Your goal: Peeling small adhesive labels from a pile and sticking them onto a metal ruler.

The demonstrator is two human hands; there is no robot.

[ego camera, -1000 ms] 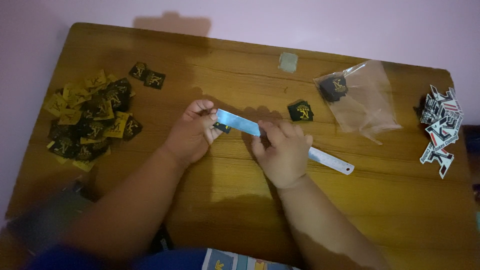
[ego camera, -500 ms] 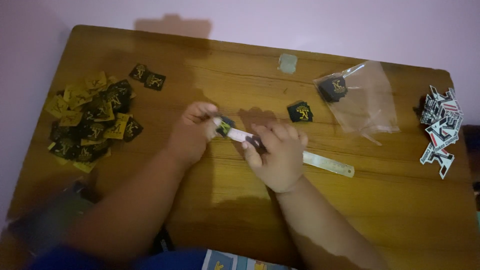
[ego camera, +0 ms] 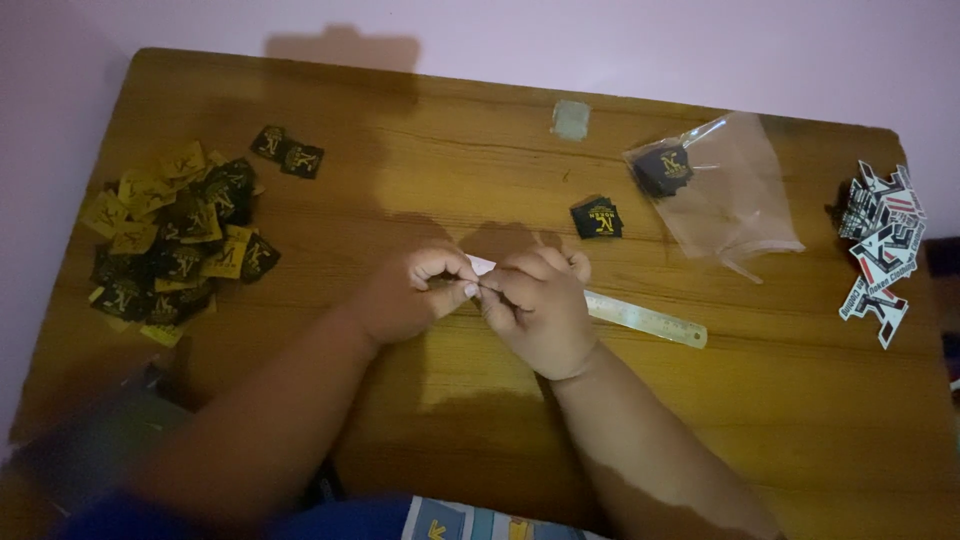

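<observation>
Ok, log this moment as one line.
left hand: pinching small label | right hand: pinching same label | ruler: on table | label pile: left

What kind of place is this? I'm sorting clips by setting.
Likely a home or small-workshop packing table: a pile of black-and-gold labels, a clear bag, a ruler, and both hands pinching a small pale piece.

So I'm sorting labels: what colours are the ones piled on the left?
Black and yellow pile of labels, seen in the head view.

On the bench point(ego camera: 760, 400), a label pile point(ego camera: 175, 245) lies far left and stickers point(ego camera: 880, 250) far right. A ruler point(ego camera: 645, 318) lies centre, with a bag point(ego camera: 725, 190) behind it.
</observation>
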